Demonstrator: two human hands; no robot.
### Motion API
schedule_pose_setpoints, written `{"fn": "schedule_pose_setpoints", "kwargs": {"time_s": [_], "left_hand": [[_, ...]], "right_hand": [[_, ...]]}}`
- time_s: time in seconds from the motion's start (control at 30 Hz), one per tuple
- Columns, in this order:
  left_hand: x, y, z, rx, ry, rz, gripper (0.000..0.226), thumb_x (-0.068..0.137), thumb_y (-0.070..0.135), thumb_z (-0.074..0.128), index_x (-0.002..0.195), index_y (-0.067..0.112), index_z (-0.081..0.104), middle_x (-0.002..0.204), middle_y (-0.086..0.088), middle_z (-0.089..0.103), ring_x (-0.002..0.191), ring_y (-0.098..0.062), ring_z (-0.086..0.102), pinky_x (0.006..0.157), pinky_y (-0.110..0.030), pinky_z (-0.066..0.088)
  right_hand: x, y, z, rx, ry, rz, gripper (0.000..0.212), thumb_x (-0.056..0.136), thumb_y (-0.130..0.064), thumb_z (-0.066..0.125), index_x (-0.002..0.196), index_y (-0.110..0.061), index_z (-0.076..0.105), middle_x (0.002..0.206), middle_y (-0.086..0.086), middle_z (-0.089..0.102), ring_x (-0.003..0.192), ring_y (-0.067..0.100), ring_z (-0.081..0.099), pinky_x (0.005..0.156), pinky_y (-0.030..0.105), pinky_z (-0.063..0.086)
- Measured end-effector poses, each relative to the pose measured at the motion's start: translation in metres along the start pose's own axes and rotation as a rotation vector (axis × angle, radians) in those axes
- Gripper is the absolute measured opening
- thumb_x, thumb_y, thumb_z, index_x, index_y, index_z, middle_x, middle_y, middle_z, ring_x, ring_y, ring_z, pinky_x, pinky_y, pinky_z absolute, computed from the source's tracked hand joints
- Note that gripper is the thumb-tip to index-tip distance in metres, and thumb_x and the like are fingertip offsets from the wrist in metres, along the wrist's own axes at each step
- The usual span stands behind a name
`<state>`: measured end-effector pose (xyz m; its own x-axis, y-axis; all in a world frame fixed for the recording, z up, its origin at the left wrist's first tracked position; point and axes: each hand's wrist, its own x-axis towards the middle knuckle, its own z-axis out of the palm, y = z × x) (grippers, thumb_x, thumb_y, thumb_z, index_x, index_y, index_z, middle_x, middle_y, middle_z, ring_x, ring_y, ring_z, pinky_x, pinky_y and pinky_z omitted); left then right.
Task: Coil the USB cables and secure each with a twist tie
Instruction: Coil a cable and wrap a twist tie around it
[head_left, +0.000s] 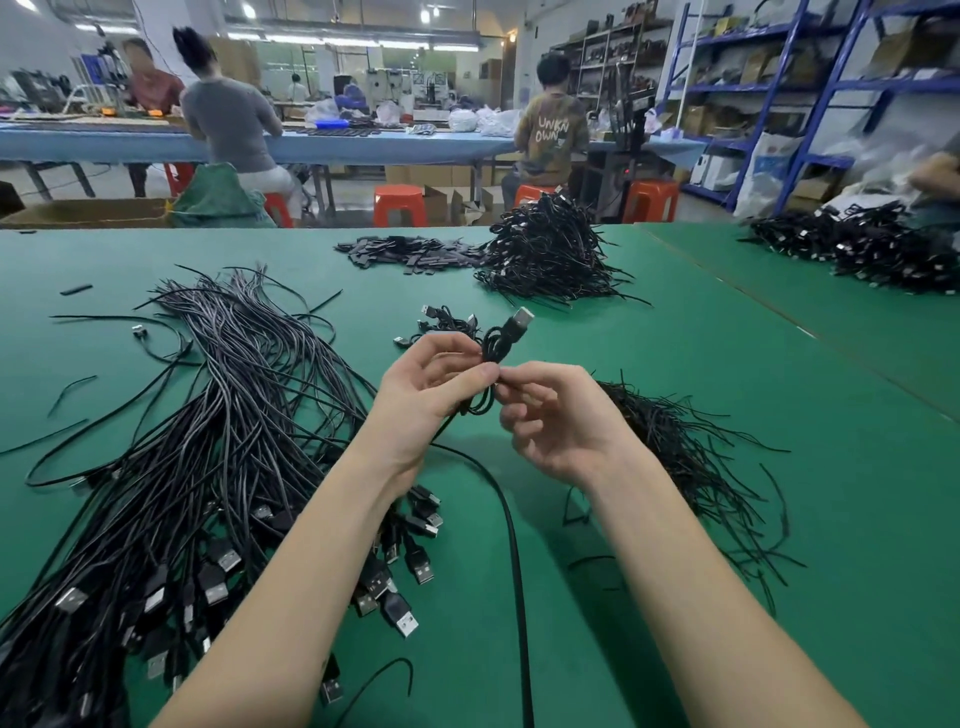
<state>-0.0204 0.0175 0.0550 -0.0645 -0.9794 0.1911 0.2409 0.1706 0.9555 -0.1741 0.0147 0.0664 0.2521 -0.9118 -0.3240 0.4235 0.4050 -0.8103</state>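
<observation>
My left hand (428, 384) grips a black USB cable (493, 348) folded into a small coil above the green table (727, 415). Its silver plug points up and to the right, and a loose tail runs down toward me. My right hand (545, 410) pinches the coil's middle with thumb and forefinger; whether a twist tie is between them I cannot tell. A big bundle of uncoiled USB cables (208, 467) lies at the left, plugs toward me. A heap of thin black twist ties (685, 457) lies at the right.
A few coiled cables (447, 322) lie just beyond my hands. Farther back sit a large pile of coiled cables (545, 254) and a scatter of small black pieces (405, 252). Another cable pile (857, 249) lies far right. People sit at a blue bench behind.
</observation>
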Motion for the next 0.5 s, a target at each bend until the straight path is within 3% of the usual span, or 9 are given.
{"fn": "schedule_pose_setpoints", "kwargs": {"time_s": [0.03, 0.1, 0.23, 0.3, 0.5], "left_hand": [[0.0, 0.001, 0.0, -0.002, -0.001, -0.004, 0.025, 0.07, 0.02, 0.083, 0.087, 0.031, 0.07, 0.089, 0.002, 0.073, 0.087, -0.011, 0.066, 0.08, -0.022, 0.047], [0.0, 0.003, -0.002, -0.026, 0.001, -0.054, 0.027, 0.072, 0.019, 0.084, 0.092, 0.027, 0.067, 0.089, 0.001, 0.073, 0.081, -0.012, 0.065, 0.078, -0.025, 0.047], [0.004, 0.006, -0.009, -0.078, 0.068, -0.182, 0.014, 0.083, 0.018, 0.073, 0.088, 0.026, 0.063, 0.074, 0.009, 0.067, 0.062, -0.005, 0.059, 0.067, -0.027, 0.041], [0.004, 0.007, -0.011, -0.066, 0.055, -0.228, 0.013, 0.081, 0.02, 0.074, 0.084, 0.025, 0.063, 0.069, 0.011, 0.064, 0.06, -0.004, 0.057, 0.067, -0.027, 0.04], [0.003, 0.003, -0.01, -0.048, -0.026, -0.286, 0.018, 0.075, 0.024, 0.077, 0.089, 0.024, 0.065, 0.073, 0.008, 0.063, 0.067, -0.007, 0.056, 0.069, -0.027, 0.039]], "right_hand": [[-0.001, 0.001, -0.001, 0.076, -0.046, 0.056, 0.003, 0.079, -0.012, 0.072, 0.081, -0.012, 0.07, 0.07, -0.004, 0.063, 0.048, 0.004, 0.044, 0.037, 0.01, 0.029], [0.0, 0.002, -0.002, -0.118, -0.063, -0.063, 0.006, 0.087, -0.016, 0.072, 0.093, -0.015, 0.071, 0.077, -0.005, 0.068, 0.05, 0.005, 0.049, 0.042, 0.012, 0.035], [-0.003, -0.004, -0.006, -0.958, 0.085, -0.744, 0.022, 0.087, -0.021, 0.078, 0.104, -0.03, 0.07, 0.096, -0.012, 0.072, 0.061, 0.004, 0.061, 0.06, 0.013, 0.045], [-0.002, -0.007, -0.01, -1.194, 0.077, -0.966, 0.027, 0.085, -0.019, 0.078, 0.106, -0.034, 0.068, 0.1, -0.016, 0.07, 0.067, 0.006, 0.065, 0.066, 0.014, 0.046], [-0.002, -0.006, -0.017, -1.298, 0.059, -1.082, 0.006, 0.089, -0.029, 0.077, 0.092, -0.032, 0.074, 0.088, -0.022, 0.068, 0.07, 0.008, 0.063, 0.064, 0.022, 0.046]]}}
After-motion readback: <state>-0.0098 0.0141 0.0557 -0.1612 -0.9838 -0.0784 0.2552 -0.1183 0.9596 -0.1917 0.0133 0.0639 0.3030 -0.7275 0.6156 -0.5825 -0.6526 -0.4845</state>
